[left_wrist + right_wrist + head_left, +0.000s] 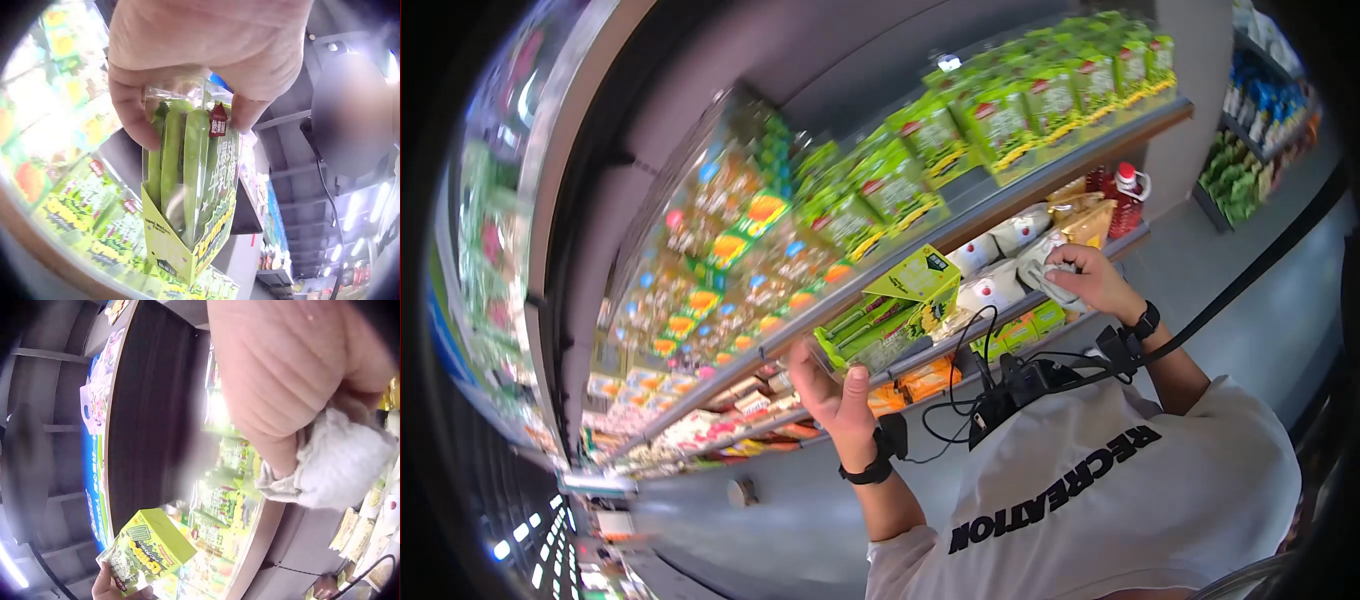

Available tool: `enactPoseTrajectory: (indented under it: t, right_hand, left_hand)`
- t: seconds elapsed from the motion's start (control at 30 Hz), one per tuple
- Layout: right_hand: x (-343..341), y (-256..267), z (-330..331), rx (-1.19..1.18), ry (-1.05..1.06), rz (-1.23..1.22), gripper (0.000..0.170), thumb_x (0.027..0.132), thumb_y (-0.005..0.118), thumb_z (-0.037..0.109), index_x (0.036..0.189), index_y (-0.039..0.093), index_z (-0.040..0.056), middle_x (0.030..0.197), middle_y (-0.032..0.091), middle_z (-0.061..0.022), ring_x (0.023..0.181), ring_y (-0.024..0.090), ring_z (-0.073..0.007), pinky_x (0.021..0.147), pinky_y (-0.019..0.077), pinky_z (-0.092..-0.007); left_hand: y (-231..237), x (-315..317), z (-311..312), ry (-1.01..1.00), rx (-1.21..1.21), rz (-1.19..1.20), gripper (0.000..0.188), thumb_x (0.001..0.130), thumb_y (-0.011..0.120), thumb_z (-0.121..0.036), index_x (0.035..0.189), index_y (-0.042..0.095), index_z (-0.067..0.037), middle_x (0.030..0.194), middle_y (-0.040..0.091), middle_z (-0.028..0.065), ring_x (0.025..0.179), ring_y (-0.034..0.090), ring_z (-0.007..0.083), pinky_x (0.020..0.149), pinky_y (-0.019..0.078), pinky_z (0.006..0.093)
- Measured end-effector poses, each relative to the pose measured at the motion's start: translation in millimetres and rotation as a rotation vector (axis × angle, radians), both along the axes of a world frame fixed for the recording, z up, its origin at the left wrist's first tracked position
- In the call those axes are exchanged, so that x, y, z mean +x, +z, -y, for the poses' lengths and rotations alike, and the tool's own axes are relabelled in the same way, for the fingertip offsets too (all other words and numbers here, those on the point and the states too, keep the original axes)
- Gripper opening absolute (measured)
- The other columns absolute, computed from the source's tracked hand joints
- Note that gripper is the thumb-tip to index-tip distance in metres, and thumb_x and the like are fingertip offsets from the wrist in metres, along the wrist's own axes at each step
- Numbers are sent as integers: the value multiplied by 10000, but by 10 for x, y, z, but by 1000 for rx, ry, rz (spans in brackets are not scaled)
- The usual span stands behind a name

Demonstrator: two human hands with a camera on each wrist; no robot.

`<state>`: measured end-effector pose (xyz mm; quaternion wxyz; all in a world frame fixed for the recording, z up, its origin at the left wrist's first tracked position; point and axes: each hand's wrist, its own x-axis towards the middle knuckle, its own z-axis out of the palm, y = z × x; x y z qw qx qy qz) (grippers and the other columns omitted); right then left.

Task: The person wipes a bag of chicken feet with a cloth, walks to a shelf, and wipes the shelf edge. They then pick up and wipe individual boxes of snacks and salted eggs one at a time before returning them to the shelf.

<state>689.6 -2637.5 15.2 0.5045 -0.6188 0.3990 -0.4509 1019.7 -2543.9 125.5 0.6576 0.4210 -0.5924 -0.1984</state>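
My left hand (836, 402) holds a green and yellow snack box (890, 308) with a clear window. In the left wrist view, thumb and fingers of the left hand (209, 47) pinch the top of the box (187, 187), and long green sticks show inside. My right hand (294, 381) grips a crumpled white cloth (344, 464), held apart from the box; the right wrist view shows the box (147, 550) at lower left. From the head view, the right hand (1097, 283) is in front of the lower shelf, right of the box.
A shelf edge (1040, 163) carries rows of green packs (1000, 115) and orange-labelled packs (745, 225). White bags (990, 285), a red-capped bottle (1127, 200) and orange packs (930, 380) sit lower. Black cables (945, 410) hang at the chest.
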Motion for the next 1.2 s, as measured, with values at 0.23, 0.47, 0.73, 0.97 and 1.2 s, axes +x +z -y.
enactPoseTrajectory:
  t: [0.23, 0.47, 0.73, 0.97, 1.2]
  right_hand:
    - [-651, -56, -8, 60, -179, 69, 140, 883, 655, 130, 950, 619, 13, 819, 567, 50, 749, 493, -21, 662, 419, -203]
    - [-1238, -199, 155, 44, -339, 145, 134, 852, 676, 115, 928, 629, 15, 791, 574, 41, 722, 496, -35, 632, 425, -216]
    - [-1540, -216, 350, 117, -361, 163, 128, 850, 671, 97, 930, 630, 6, 804, 596, 27, 744, 532, -49, 666, 452, -230]
    - [-1669, -294, 470, 75, -323, 168, 133, 856, 668, 102, 938, 630, 4, 796, 596, 26, 738, 533, -51, 662, 453, -234]
    - [-1768, -287, 538, 76, -279, 198, 65, 872, 637, 67, 911, 607, 24, 781, 554, 56, 720, 493, -24, 646, 423, -212]
  left_hand:
    - [565, -602, 771, -135, -116, 333, 660, 789, 733, -77, 1332, 379, 49, 1284, 493, 156, 1188, 473, 237, 1043, 332, 367]
    - [931, -930, 1316, 20, -73, 778, 529, 826, 693, -42, 1291, 451, 24, 1228, 526, 116, 1097, 508, 191, 961, 399, 311]
    - [1073, -1198, 1491, 69, -94, 940, 510, 765, 736, -64, 1218, 517, 17, 1101, 576, 147, 986, 559, 264, 878, 444, 346]
    - [1224, -1456, 1542, 73, -93, 1061, 517, 718, 767, -95, 1179, 552, 0, 1086, 597, 174, 964, 575, 335, 848, 461, 385]
    - [1264, -1456, 1760, 35, -8, 1054, 497, 730, 753, -75, 1175, 548, 6, 1105, 586, 156, 988, 563, 301, 876, 446, 367]
